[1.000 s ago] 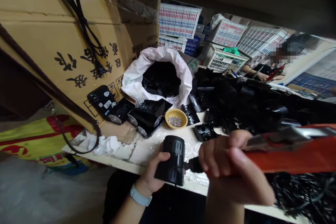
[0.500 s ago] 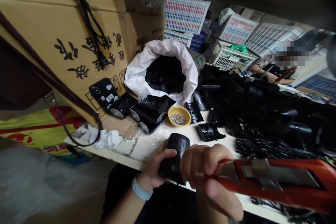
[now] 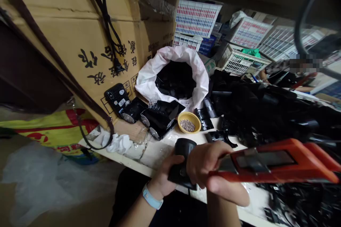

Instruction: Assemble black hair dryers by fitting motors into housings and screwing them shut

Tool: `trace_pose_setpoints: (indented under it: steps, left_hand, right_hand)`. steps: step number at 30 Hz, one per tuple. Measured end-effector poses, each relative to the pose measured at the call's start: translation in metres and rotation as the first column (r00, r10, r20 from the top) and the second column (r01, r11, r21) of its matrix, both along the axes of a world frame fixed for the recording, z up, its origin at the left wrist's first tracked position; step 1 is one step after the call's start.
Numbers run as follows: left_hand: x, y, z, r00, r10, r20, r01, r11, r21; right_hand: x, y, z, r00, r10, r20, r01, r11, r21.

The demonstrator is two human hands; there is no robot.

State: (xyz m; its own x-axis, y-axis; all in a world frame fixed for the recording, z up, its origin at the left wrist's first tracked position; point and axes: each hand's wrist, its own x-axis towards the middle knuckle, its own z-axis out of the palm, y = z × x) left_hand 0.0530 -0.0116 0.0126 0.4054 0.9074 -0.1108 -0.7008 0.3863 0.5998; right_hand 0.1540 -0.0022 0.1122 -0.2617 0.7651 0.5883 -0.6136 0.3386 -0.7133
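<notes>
My left hand (image 3: 168, 173), with a light blue band at the wrist, is wrapped round a black rounded plastic housing (image 3: 185, 146) at the table's front edge. Closed on an orange-red tool (image 3: 269, 165) with a grey metal inset, my right hand (image 3: 210, 166) is against the housing's right side. The tool extends to the right; its exact kind and its working end are hidden. Just beyond the housing stands a yellow bowl (image 3: 180, 120) of small metal screws. A curved black plastic part (image 3: 220, 136) lies behind my right hand.
A white sack (image 3: 145, 78) of black parts stands at the back. Left of the bowl are black housings (image 3: 160, 117) and a phone (image 3: 117, 95). Black parts (image 3: 266, 110) heap up on the right. A strap (image 3: 90, 103) hangs on the left. Another person (image 3: 282, 76) sits beyond.
The whole view has shifted, so the scene appears further right and slightly lower. The tool's far end has swung upward in the picture. Both hands keep their holds.
</notes>
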Motion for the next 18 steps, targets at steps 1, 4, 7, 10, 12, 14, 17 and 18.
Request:
trace_pose_setpoints:
  steps: [1, 4, 7, 10, 12, 14, 17, 18]
  left_hand:
    - [-0.001, -0.001, -0.001, 0.999, -0.023, 0.024, 0.024, 0.999, -0.029]
    - [-0.007, -0.003, -0.007, 0.986, -0.136, 0.094, 0.145, 0.985, -0.095]
    - [-0.013, -0.002, -0.014, 0.957, -0.220, 0.190, 0.243, 0.964, -0.106]
    - [-0.014, -0.001, -0.020, 0.932, -0.276, 0.236, 0.306, 0.946, -0.101]
    - [-0.014, 0.000, -0.022, 0.931, -0.275, 0.238, 0.304, 0.947, -0.098]
    - [-0.013, 0.000, -0.022, 0.933, -0.265, 0.241, 0.294, 0.951, -0.091]
    - [-0.011, -0.002, -0.022, 0.937, -0.265, 0.226, 0.289, 0.954, -0.078]
    - [-0.010, -0.003, -0.021, 0.940, -0.259, 0.220, 0.282, 0.956, -0.078]
  right_hand:
    - [0.007, -0.004, 0.008, 0.994, -0.110, -0.008, 0.110, 0.994, -0.014]
    - [0.028, -0.010, 0.030, 0.882, -0.458, -0.111, 0.449, 0.888, -0.100]
    - [0.042, -0.006, 0.040, 0.680, -0.722, -0.128, 0.691, 0.690, -0.215]
    - [0.041, 0.002, 0.033, 0.589, -0.802, -0.099, 0.761, 0.592, -0.265]
    - [0.035, 0.006, 0.025, 0.592, -0.801, -0.095, 0.755, 0.592, -0.282]
    - [0.029, 0.007, 0.018, 0.598, -0.795, -0.099, 0.746, 0.598, -0.294]
    - [0.021, 0.008, 0.011, 0.605, -0.792, -0.085, 0.749, 0.602, -0.276]
    - [0.018, 0.009, 0.009, 0.602, -0.795, -0.076, 0.757, 0.599, -0.263]
